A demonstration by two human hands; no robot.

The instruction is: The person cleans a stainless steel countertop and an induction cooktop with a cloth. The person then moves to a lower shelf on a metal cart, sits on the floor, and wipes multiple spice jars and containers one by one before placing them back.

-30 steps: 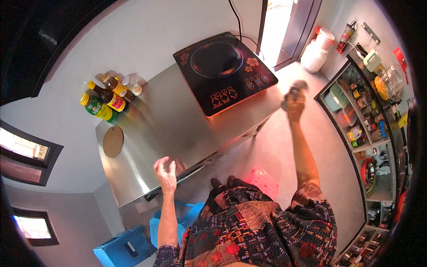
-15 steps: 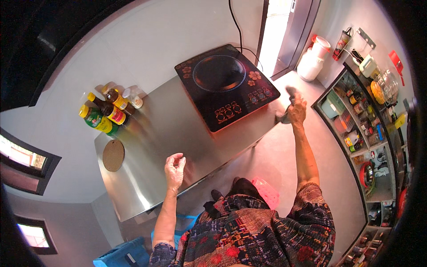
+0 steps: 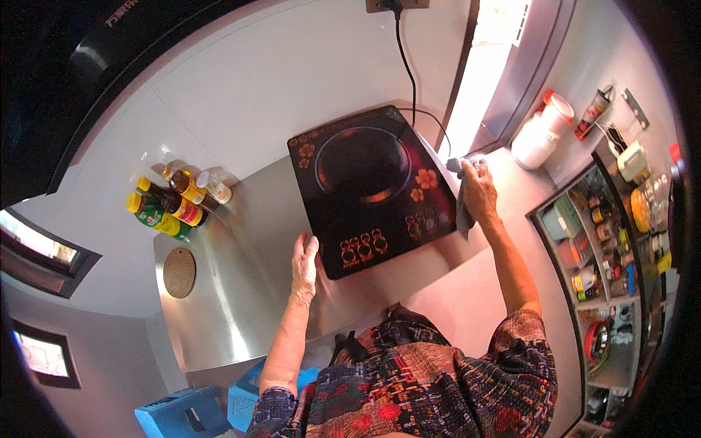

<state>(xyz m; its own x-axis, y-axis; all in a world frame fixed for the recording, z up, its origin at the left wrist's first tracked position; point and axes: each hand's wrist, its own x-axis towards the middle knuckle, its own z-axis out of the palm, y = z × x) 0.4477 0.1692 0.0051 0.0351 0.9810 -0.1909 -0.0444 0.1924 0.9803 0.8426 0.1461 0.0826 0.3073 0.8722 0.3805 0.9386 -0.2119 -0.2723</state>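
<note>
A black induction cooktop [image 3: 431, 248] with flower prints and round control marks lies on the steel counter [image 3: 255, 219]. My right hand [image 3: 480, 193] is closed on a dark grey cloth [image 3: 463, 213], which hangs down along the cooktop's right edge. Beside the cooktop's front left corner is my left hand [image 3: 304, 270], its fingers stretched out and nothing in it. Whether those fingertips touch the cooktop's side I cannot tell.
Several yellow-capped sauce bottles [image 3: 157, 217] and a small clear jar [image 3: 216, 188] stand by the wall. A round brown mat [image 3: 179, 273] lies at the counter's left. White bucket [image 3: 537, 142] and shelves of jars [image 3: 602, 241] are to the right; blue stools [image 3: 182, 417] sit below.
My left hand has moved up to the cooktop's left side, its fingers straighter. With the cloth, my right hand has come in against the cooktop's right edge. The view has shifted.
</note>
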